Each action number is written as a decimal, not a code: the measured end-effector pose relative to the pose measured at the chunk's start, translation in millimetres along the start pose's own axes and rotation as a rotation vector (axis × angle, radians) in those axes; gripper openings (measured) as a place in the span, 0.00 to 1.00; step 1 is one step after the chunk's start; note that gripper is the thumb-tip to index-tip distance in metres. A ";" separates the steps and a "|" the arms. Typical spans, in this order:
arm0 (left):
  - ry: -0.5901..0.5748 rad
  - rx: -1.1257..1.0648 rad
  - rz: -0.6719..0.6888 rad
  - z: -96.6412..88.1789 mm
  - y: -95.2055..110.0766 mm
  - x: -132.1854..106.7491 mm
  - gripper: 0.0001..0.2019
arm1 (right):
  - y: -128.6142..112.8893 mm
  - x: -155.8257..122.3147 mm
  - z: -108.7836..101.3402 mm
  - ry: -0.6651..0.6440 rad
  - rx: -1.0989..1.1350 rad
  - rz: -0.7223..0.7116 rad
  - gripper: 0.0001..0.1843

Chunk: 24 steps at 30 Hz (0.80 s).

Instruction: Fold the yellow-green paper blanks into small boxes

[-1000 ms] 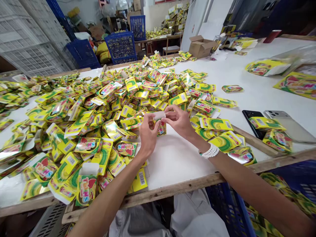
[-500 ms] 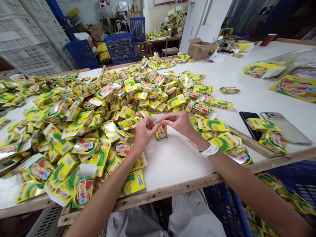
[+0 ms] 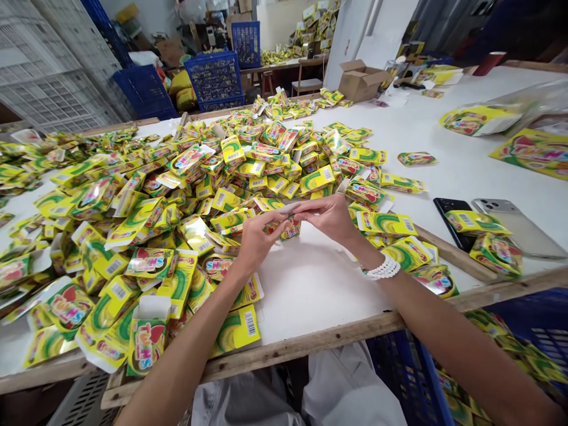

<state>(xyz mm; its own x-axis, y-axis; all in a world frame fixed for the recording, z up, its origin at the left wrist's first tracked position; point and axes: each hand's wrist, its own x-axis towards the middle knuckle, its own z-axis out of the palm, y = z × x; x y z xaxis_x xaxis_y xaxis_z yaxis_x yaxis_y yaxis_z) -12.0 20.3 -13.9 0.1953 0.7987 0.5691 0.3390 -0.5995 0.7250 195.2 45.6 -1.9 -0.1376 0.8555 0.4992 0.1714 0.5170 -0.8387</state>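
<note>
foil packet [image 3: 290,231]: partly hidden | blue crate [image 3: 410,381]: cut off by lower edge

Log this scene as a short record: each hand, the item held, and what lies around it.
left hand: the left hand pinches a pale strip
right hand: the right hand pinches the strip's other end
wrist: a white beaded bracelet on the right
nearest item: a yellow packet just below the hands
surface: a white table under a heap of yellow-green packets
off to the right: a black phone and a silver phone
</note>
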 end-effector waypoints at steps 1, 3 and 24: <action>0.004 0.021 0.039 -1.3 1.2 0.9 0.06 | 0.2 0.1 -0.4 0.014 0.020 0.012 0.04; 0.036 0.050 0.086 -2.6 3.7 1.9 0.06 | -0.8 0.0 -0.5 0.051 0.034 0.012 0.03; -0.074 0.204 0.024 14.2 6.7 -6.5 0.15 | -14.7 4.6 -1.9 0.136 0.324 0.318 0.24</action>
<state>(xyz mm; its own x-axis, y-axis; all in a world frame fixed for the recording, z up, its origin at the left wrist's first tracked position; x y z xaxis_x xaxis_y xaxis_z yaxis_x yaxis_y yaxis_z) 2.1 11.8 -18.2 0.2704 0.7902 0.5500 0.5114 -0.6019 0.6133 193.9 42.0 13.1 0.0052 0.9771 0.2125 -0.1320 0.2114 -0.9685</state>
